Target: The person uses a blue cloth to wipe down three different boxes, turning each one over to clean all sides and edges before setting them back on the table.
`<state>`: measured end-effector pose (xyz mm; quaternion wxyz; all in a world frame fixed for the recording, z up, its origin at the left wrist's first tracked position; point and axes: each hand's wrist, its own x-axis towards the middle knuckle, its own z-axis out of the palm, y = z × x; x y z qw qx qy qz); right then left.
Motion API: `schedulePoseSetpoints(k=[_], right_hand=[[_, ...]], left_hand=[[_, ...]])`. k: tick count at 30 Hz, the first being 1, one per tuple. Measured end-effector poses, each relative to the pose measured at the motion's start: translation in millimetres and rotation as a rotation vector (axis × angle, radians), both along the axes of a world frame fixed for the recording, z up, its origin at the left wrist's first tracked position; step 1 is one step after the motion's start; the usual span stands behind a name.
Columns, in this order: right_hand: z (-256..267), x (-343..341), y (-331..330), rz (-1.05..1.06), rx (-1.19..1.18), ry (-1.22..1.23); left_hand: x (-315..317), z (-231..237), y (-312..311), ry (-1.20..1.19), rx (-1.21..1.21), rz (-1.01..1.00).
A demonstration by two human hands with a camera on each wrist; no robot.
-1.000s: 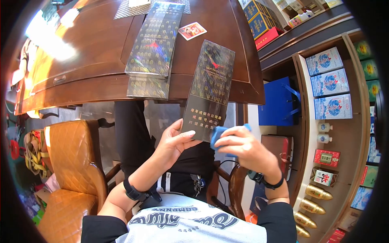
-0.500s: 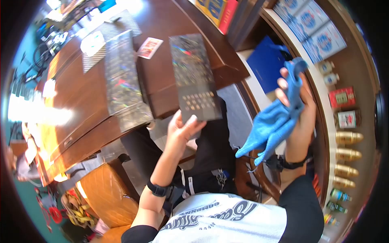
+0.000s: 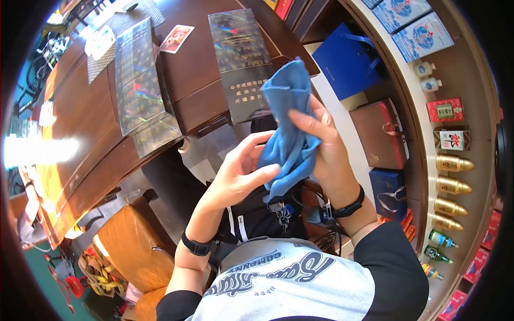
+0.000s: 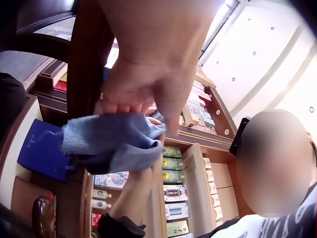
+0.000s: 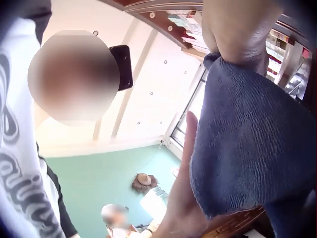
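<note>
My right hand grips a blue cloth in front of my body, with the thumb across its upper part. The left hand reaches to the cloth's lower left side, thumb and fingers spread at its edge. Ribbed fabric and loose folds show in the left wrist view, where the cloth hangs below the left fingers. Beyond the hands, a dark patterned carton with gold lettering lies at the table's near edge, partly covered by the cloth. Dark patterned cartons, one overlapping another, lie farther left.
A red and white card lies between the cartons on the brown wooden table. At right stand a blue gift bag and a shelf with white-blue boxes and gold bullet-shaped bottles. A tan chair is at lower left.
My left hand has let go of the carton, which now lies at the table edge, and moved to the cloth. The right hand swung the cloth out right, then back to the middle.
</note>
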<state>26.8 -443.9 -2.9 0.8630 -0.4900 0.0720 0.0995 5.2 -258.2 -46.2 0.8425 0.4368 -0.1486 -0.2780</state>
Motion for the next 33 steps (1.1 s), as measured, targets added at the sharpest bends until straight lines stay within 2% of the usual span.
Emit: schedulePoseSetpoints(k=[2,4,8,13,15,16,18,20,22,25,28,31,33], right_hand=[[-2.1,-0.6,3.0,0.041,0.014,0.005],[-6.0,0.1,8.5,0.082,0.039,0.010],[-15.8,0.6,16.4,0.264,0.267,0.141],[-34.8,-8.1,22.9,0.373,-0.219,0.050],[-37.2,-7.0,26.8,0.338,-0.112,0.095],[-36.6,-6.6,27.7,0.321,-0.044,0.101],[-33.6,-5.4,28.7,0.334,-0.057,0.105],[-29.1,-5.1,31.3,0.343,-0.082,0.104],[-29.8,-4.8,31.2,0.339,-0.081,0.091],[-32.2,-1.7,25.9,0.346,-0.056,0.080],[-34.5,2.7,12.8,0.340,0.006,0.100],[-34.6,4.4,5.5,0.335,-0.021,0.086],[-37.3,5.7,7.3,0.380,0.450,0.124]], left_hand=[[-2.5,0.7,8.4,0.048,0.222,0.054],[-7.4,-9.6,14.5,0.093,0.118,0.167],[-15.1,-11.5,25.1,0.124,-0.017,0.350],[-19.9,-16.1,37.3,0.318,-0.083,0.475],[-20.8,-18.5,40.5,0.413,-0.044,0.491],[-21.2,-17.5,40.6,0.411,-0.068,0.473],[-25.0,-20.7,41.8,0.400,0.001,0.400],[-31.5,-6.8,36.0,0.077,0.313,0.407],[-34.6,-11.7,33.5,-0.014,0.422,0.393],[-40.6,-25.3,37.7,0.230,0.283,0.436],[-44.8,-21.5,44.7,0.457,-0.104,0.416],[-52.1,-22.1,54.7,0.479,-0.253,0.373],[-56.4,-15.5,57.4,0.479,-0.413,0.315]])
